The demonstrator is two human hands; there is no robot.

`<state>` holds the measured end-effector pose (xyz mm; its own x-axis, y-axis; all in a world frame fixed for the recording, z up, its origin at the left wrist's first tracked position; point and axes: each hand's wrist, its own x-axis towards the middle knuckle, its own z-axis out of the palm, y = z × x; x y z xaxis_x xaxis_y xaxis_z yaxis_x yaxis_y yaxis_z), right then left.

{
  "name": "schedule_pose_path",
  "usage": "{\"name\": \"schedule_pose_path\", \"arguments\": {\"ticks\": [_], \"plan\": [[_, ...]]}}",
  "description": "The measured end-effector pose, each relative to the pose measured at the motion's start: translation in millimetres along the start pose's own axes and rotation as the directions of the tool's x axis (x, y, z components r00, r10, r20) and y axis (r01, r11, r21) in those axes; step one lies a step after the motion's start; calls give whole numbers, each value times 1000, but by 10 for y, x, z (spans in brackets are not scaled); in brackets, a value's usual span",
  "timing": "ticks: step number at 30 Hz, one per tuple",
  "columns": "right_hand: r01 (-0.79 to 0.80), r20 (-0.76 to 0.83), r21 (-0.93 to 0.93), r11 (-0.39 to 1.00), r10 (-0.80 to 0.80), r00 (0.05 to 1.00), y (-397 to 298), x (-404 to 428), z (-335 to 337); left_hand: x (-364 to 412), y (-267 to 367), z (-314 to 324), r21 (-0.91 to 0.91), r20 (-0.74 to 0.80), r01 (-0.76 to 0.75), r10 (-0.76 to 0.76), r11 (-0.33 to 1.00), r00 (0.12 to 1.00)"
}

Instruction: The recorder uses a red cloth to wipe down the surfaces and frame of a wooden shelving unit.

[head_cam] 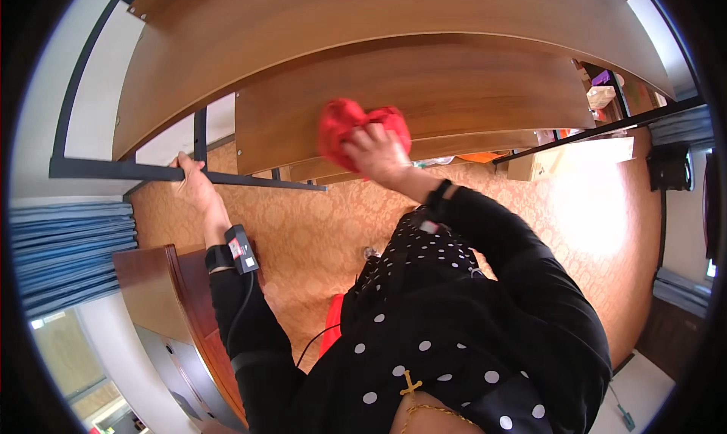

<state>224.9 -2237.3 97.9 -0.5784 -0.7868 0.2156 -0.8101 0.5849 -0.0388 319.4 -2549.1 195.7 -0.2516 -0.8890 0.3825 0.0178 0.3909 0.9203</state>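
A red cloth (341, 130) lies bunched under my right hand (377, 153), which presses it against the front part of a brown wooden shelf board (466, 87). Hand and cloth are slightly blurred. My left hand (195, 184) is wrapped around a black metal bar of the shelf frame (142, 171), at the shelf unit's left side. Another wide wooden shelf board (369, 13) stands above and nearer to the camera. Parts of lower boards show beneath the wiped-looking surface's front edge. Some fingers of my left hand are hidden behind the bar.
Boxes and small goods (602, 96) sit on shelving at the right. A cardboard box (568, 158) lies near the floor there. Blue curtains (74, 258) hang at the left above a wooden cabinet (147, 292). A red object (332, 326) is beside my body.
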Motion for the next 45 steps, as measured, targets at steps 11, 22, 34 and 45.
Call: {"name": "schedule_pose_path", "arguments": {"ticks": [11,22,34,45], "plan": [[-213,75,-72,975,218,973,279,-156,-117,-28,-26,-108,-76,259,86,-64,993,964],[-850,33,-271,452,887,461,1337,-270,-187,-34,-68,-27,-201,265,46,9,979,964],[8,113,47,999,-13,993,-1073,1682,309,-135,16,-51,-196,322,117,-49,974,945],[219,-45,68,973,-216,975,-19,844,153,-101,36,-169,-208,396,141,-49,968,917]]}}
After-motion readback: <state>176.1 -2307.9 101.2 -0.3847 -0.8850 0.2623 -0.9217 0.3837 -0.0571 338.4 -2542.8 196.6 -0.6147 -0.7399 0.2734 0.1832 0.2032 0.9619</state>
